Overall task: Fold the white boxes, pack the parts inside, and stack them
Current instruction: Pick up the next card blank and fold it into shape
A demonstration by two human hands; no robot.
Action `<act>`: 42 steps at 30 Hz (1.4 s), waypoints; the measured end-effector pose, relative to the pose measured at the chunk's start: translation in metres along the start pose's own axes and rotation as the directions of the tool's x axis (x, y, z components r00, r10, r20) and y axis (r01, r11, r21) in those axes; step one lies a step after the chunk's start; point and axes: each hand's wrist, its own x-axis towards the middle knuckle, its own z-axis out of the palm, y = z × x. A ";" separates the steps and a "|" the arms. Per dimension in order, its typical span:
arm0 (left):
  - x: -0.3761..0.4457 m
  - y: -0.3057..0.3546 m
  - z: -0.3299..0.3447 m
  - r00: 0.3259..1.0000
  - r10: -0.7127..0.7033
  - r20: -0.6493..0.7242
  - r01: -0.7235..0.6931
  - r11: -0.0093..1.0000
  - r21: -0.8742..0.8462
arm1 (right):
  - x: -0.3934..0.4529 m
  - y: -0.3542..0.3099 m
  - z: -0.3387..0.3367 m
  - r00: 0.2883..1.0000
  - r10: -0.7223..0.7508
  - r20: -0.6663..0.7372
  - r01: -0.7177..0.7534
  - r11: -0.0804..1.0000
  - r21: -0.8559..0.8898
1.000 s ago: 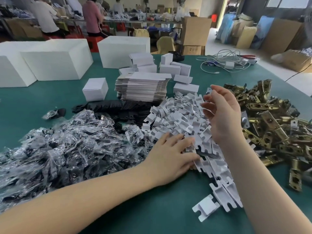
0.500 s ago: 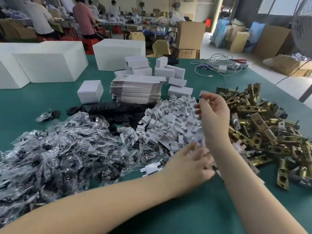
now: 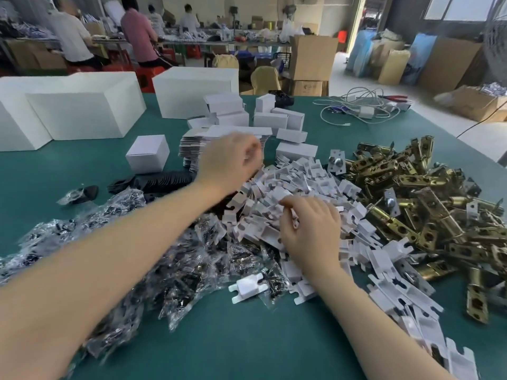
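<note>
Card inserts (image 3: 299, 187) lie between bagged parts (image 3: 82, 242) and latches (image 3: 428, 198).

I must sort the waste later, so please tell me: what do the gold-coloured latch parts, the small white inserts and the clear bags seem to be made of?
The gold-coloured latch parts look like brass-plated metal: shiny, with stamped holes. The small white inserts look like die-cut matte card with folds, though thin plastic is possible. The clear bags look like thin glossy plastic film, crinkled and reflecting light.

No text can be read — anywhere.
</note>
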 end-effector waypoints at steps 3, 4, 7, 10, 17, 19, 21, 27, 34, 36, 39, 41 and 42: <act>0.039 -0.039 0.002 0.988 -0.152 0.023 0.143 0.964 0.226 | 0.000 0.001 -0.001 0.999 0.041 -0.006 -0.041 0.998 0.051; 0.049 -0.048 0.001 0.982 -0.181 0.049 0.163 0.952 0.260 | 0.000 0.001 0.000 0.999 0.044 -0.005 -0.043 0.997 0.060; 0.069 -0.069 0.001 0.907 -0.295 0.301 0.168 0.908 0.384 | -0.001 0.003 0.001 1.000 0.012 -0.027 -0.010 0.997 0.078; 0.069 -0.076 0.000 0.814 -0.322 0.484 0.059 0.874 0.482 | -0.001 0.006 0.003 0.998 0.017 -0.054 -0.012 0.995 0.094; 0.055 -0.077 -0.024 0.965 -0.131 0.227 0.020 0.901 0.434 | 0.000 0.006 0.003 0.997 0.036 -0.064 -0.029 0.993 0.112; 0.052 -0.064 -0.033 0.972 -0.233 -0.023 0.234 0.958 0.166 | 0.000 0.007 0.002 0.997 0.050 -0.054 -0.044 0.993 0.107; 0.050 -0.039 -0.042 0.875 -0.416 -0.247 0.364 0.902 -0.232 | 0.000 0.005 0.002 0.997 0.069 -0.038 -0.063 0.988 0.144; -0.004 0.044 -0.051 0.731 -0.631 0.260 0.350 0.020 -0.937 | 0.016 -0.002 -0.023 0.921 0.365 0.135 -0.341 0.591 0.731; -0.098 0.079 0.002 0.641 -0.577 0.506 0.454 -0.246 -0.856 | 0.004 -0.003 -0.034 0.955 0.293 0.052 -0.287 0.862 0.418; -0.110 0.082 0.007 0.640 -0.545 0.542 0.454 -0.301 -0.839 | -0.016 -0.004 -0.031 0.977 0.208 0.040 -0.211 0.941 0.263; -0.118 0.078 0.005 0.672 -0.412 0.615 0.480 -0.390 -0.786 | -0.034 -0.004 -0.030 0.989 0.128 0.072 -0.138 0.978 0.155; -0.123 0.073 0.004 0.712 -0.347 0.610 0.492 -0.374 -0.786 | -0.035 -0.003 -0.031 0.986 0.123 0.112 -0.137 0.983 0.124; -0.126 0.071 0.003 0.729 -0.326 0.601 0.490 -0.365 -0.792 | -0.037 -0.004 -0.032 0.986 0.111 0.124 -0.124 0.987 0.104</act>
